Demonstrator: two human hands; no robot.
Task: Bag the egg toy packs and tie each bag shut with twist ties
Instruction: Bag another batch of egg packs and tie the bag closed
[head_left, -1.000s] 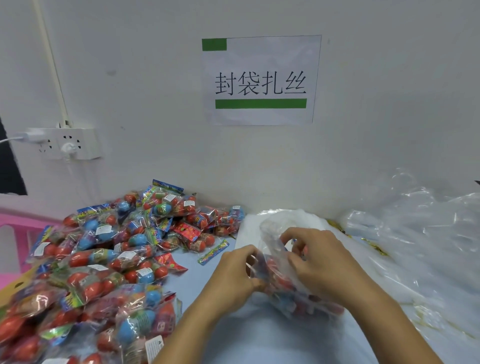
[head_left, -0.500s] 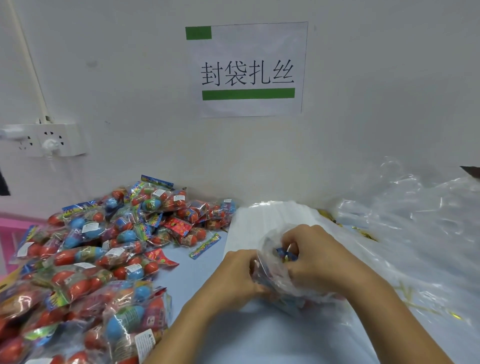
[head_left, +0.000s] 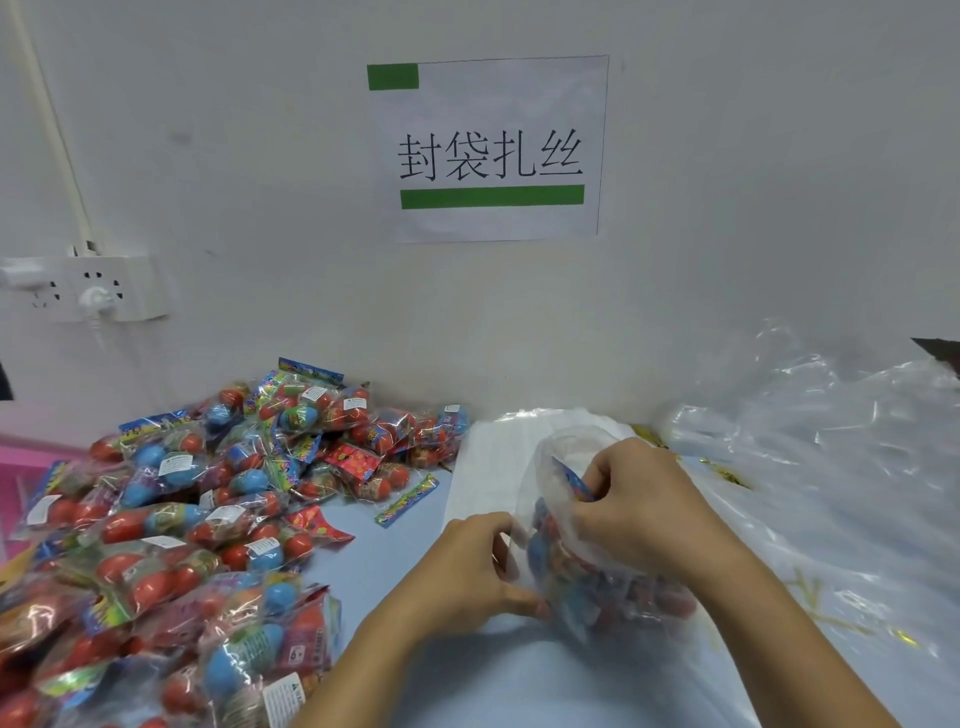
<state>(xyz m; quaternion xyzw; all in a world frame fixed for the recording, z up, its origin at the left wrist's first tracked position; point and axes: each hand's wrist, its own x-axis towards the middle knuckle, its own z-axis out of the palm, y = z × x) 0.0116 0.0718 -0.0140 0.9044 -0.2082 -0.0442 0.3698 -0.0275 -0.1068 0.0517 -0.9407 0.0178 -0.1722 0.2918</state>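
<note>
Holding a clear bag (head_left: 613, 587) low on the pale bench (head_left: 374, 566), we grip its left edge with our left hand (head_left: 467, 566), while our right hand (head_left: 639, 514) pinches an egg toy pack (head_left: 574, 480) at the mouth; red and blue eggs show hazily through the plastic.

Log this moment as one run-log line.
step: bagging | left hand: holds clear bag | right hand: pushes egg toy pack inside | tie: not yet
</note>
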